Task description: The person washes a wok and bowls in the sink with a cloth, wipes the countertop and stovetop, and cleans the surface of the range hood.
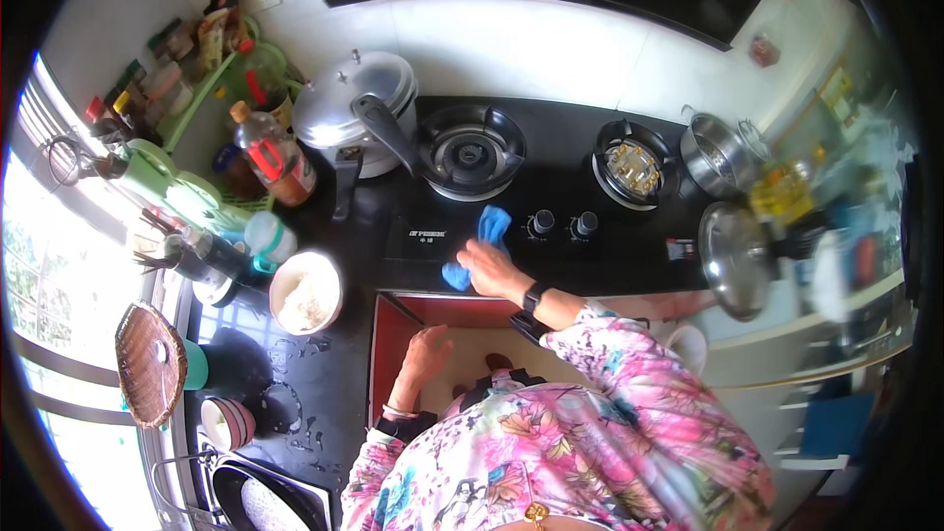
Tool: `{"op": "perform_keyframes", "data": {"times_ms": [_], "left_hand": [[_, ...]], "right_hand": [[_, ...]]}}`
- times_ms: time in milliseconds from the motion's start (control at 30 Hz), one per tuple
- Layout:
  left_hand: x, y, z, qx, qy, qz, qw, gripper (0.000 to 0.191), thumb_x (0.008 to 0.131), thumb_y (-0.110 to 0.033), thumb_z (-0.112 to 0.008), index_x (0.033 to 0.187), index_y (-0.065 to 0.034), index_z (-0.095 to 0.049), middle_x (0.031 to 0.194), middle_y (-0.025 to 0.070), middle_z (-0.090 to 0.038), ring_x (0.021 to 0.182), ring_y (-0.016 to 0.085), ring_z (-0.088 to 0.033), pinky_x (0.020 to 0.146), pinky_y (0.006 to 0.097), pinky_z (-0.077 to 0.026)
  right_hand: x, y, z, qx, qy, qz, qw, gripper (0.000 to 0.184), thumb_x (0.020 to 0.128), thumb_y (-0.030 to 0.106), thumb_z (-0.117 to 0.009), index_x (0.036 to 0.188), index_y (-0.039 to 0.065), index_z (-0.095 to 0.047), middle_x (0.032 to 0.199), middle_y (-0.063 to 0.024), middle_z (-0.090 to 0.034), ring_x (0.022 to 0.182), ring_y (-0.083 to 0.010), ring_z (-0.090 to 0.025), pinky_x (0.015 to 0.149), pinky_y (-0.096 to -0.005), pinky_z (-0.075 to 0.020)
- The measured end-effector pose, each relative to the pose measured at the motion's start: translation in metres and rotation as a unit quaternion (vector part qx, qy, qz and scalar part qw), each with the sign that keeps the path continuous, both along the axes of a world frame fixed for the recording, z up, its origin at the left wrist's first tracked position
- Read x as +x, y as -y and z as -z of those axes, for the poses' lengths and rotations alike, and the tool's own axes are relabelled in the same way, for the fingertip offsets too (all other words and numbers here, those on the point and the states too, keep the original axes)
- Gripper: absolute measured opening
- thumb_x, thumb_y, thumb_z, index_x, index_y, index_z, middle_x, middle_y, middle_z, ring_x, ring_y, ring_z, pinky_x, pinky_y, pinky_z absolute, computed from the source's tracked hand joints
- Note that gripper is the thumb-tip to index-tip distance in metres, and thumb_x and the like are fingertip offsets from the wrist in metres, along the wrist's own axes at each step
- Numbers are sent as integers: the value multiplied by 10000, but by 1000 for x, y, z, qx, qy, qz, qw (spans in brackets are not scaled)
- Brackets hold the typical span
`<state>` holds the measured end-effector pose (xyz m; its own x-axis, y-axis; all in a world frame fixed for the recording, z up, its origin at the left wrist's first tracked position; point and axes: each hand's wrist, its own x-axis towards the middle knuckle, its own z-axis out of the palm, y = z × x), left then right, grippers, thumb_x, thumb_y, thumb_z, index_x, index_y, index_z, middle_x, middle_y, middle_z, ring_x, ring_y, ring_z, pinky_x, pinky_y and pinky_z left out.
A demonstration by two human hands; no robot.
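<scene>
My right hand grips a blue cloth against the front part of the black gas hob, left of its two control knobs. Part of the cloth pokes out below the fingers. My left hand hangs below the counter's front edge, fingers apart, with nothing in it. Behind the cloth is the left burner; the right burner lies farther right. A lidded pressure cooker stands left of the burners, its black handle reaching to the left burner's rim.
A white bowl with rice-like food sits on the wet counter. Sauce bottles, stacked bowls and a wicker basket are at left, above a sink holding a pan. A steel steamer pot and a pan lid stand at right.
</scene>
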<state>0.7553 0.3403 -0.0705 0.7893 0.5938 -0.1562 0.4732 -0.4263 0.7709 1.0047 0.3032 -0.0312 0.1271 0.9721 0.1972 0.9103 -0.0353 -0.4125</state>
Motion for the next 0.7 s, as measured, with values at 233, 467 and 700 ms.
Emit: {"op": "perform_keyframes", "data": {"times_ms": [233, 467, 700], "left_hand": [[-43, 1, 13, -56, -21, -47, 997, 384, 836, -200, -616, 1190, -52, -593, 1183, 169, -608, 1112, 295, -573, 951, 354, -446], [-60, 8, 54, -136, -30, -70, 988, 356, 858, -150, -615, 1192, -29, -588, 1156, 155, -623, 1076, 263, -588, 933, 323, -455], [-79, 9, 71, -168, 1, -97, 981, 380, 850, -172, -606, 1192, -9, -575, 1148, 168, -622, 1073, 266, -590, 919, 336, -459]], "right_hand": [[48, 49, -70, 140, -337, 115, 924, 207, 693, 36, -604, 897, 12, -584, 801, -102, -609, 768, -214, -595, 697, -350, -485], [194, 35, -30, 151, -105, 321, 929, 243, 785, 49, -518, 1012, 18, -599, 1050, -202, -612, 995, -357, -583, 848, -408, -470], [136, 49, -9, -113, -83, 382, 914, 276, 814, 84, -484, 1047, -16, -595, 1100, -258, -598, 1075, -401, -548, 931, -451, -431]]}}
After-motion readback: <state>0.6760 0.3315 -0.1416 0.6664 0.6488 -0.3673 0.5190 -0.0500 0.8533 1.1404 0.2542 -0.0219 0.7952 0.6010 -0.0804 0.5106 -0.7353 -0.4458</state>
